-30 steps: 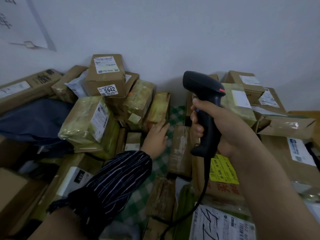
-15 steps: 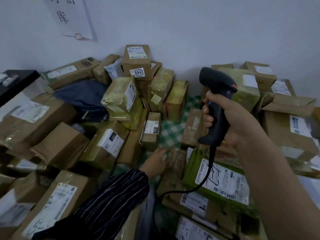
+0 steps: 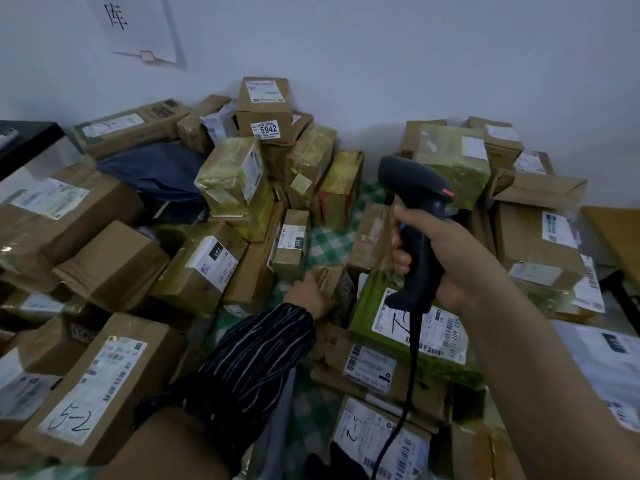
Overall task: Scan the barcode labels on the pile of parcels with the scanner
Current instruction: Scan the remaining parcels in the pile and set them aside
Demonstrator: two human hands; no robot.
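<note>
Scanner [image 3: 415, 216]: black, pistol-shaped, upright at centre right of the frame, head aimed toward the upper left.
Right hand [image 3: 446, 258]: my fingers [image 3: 401, 261] are curled tight round the scanner's handle.
Cable [image 3: 410, 358]: hangs from the handle's base toward the lower edge.
Left hand [image 3: 308, 296]: at frame centre, against a small brown parcel [image 3: 337, 289]; I cannot tell whether my fingers clasp it.
Parcels [image 3: 204, 265]: labelled boxes heaped across the frame on a green checked cloth [image 3: 329, 244]; box marked 5942 [image 3: 265, 109] topmost, upper centre.

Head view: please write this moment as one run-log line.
right hand: grips scanner, held above pile | left hand: touches small brown parcel, grip unclear
</note>
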